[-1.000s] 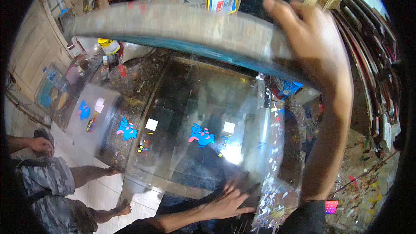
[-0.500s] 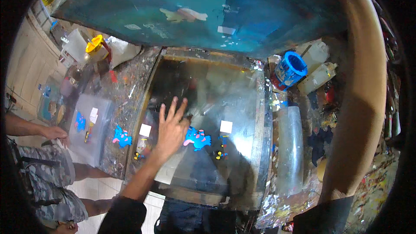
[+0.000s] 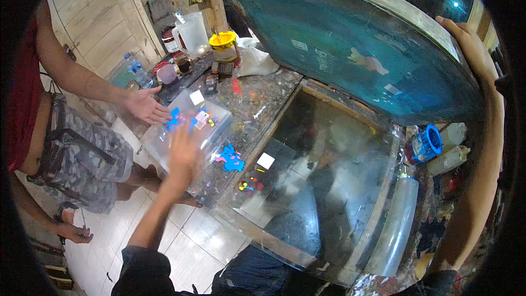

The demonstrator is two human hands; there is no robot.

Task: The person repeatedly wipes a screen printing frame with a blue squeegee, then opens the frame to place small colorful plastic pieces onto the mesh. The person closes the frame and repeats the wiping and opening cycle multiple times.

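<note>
My right hand [image 3: 472, 49] grips the upper right edge of a raised screen printing frame [image 3: 329, 38], whose mesh is teal with pale patches. My left hand [image 3: 183, 156], smeared by motion, is over the near edge of a stack of clear plastic sheets [image 3: 164, 145]. Its fingers look stretched out. Printed on the stack are a blue-and-pink figure [image 3: 174, 116] and small coloured shapes beside white squares. Another blue figure [image 3: 230, 158] lies at the left border of the glass plate [image 3: 339, 186], near a white square [image 3: 266, 161] and small yellow-and-red shapes [image 3: 249, 186].
A co-worker's open hand [image 3: 149, 105] reaches toward the stack from the left. Behind it stand a yellow-rimmed tub [image 3: 223, 46] and a white jug [image 3: 193, 33]. A blue paint-covered bucket [image 3: 424, 142], plastic bottles [image 3: 449, 160] and a clear curved sheet [image 3: 395, 225] are at right.
My view has swung left. My left hand has gone from the glass to the stack; one printed set has left the glass and another shows on the stack. The co-worker's hand has come closer.
</note>
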